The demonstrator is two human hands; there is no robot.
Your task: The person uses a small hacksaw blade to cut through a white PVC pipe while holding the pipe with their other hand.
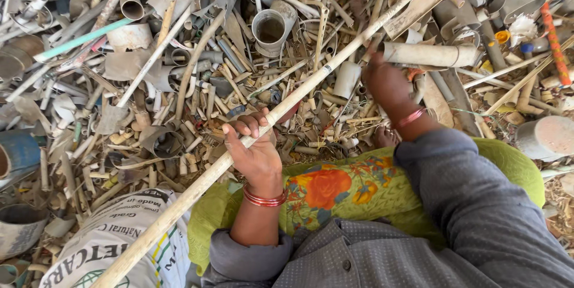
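Pretty clearly a scrap sorting yard for plastic, the kind where old plumbing pipe gets picked through on the ground. The whole floor is buried under a heap of cut pipe offcuts (197, 114), mostly dirty cream and grey, mixed with split tubes, short sleeves and a wide grey pipe stub (269, 31) standing open-ended. Long thin conduit lengths (335, 64) are laid across the pile. A woven white sack (113, 240) is seen at the lower left, and a blue drum (18, 153) at the left edge. No table or shelving is seen, just loose scrap piled everywhere.
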